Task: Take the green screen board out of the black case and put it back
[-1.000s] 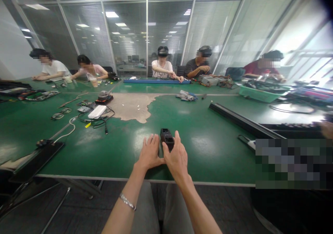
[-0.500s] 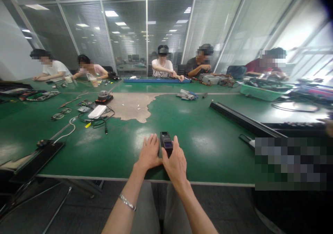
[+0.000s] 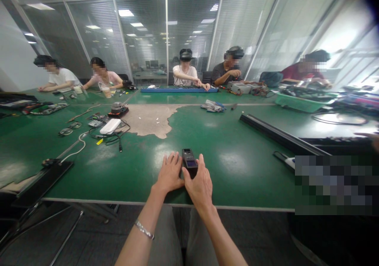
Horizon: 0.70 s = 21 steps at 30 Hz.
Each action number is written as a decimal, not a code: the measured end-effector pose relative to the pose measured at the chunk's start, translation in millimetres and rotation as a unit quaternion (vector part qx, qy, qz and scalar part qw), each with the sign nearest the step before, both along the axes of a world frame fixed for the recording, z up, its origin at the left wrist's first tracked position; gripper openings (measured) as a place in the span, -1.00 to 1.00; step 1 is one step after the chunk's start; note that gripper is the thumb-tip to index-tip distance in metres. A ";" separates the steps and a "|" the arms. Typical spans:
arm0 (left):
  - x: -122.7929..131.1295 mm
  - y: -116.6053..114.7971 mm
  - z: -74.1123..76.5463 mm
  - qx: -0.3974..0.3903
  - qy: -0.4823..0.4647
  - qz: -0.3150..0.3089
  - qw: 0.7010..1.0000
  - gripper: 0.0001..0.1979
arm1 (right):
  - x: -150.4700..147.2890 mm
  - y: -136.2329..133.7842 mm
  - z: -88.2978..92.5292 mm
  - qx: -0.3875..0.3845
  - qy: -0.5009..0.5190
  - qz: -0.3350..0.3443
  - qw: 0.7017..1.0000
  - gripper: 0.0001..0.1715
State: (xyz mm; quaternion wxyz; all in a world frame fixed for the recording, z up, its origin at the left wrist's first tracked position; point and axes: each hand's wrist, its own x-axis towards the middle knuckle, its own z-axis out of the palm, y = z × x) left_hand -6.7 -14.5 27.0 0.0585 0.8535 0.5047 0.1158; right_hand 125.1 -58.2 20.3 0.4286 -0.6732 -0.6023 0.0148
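Observation:
A small black handheld device (image 3: pixel 189 158) with buttons and a little dark display lies on the green tabletop in front of me. My right hand (image 3: pixel 199 183) is around its near end, thumb along the left side and fingers along the right side. That hand hides part of the device's near end. Just left of it, my left hand (image 3: pixel 170 174) rests flat on the table with its fingers stretched out and nothing in it. A silvery bracelet (image 3: pixel 144 230) is on my left wrist.
A white box with cables (image 3: pixel 110 126) and eyeglasses (image 3: pixel 70 129) lie to the left. A long black bar (image 3: pixel 281 133) stretches across the right, near a green basket (image 3: pixel 304 103). Grey gloves (image 3: pixel 212 106) lie farther back. Several people sit along the far side.
My hands and the device stay nearly where they were; my right thumb has shifted slightly left. The whole view has moved a little.

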 end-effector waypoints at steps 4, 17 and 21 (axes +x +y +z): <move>-0.3 0.0 0.5 0.003 -0.008 0.002 1.000 -0.26 | -1.3 0.7 3.9 -0.012 0.003 -0.001 1.000 -0.10; 0.2 0.2 0.8 -0.002 -0.004 0.003 1.000 -0.26 | -1.6 -3.6 2.2 -0.033 -0.014 -0.010 0.999 -0.13; -0.3 0.6 0.1 -0.007 -0.008 0.008 1.000 -0.15 | -1.1 -3.5 -1.8 0.002 -0.006 0.002 1.000 -0.09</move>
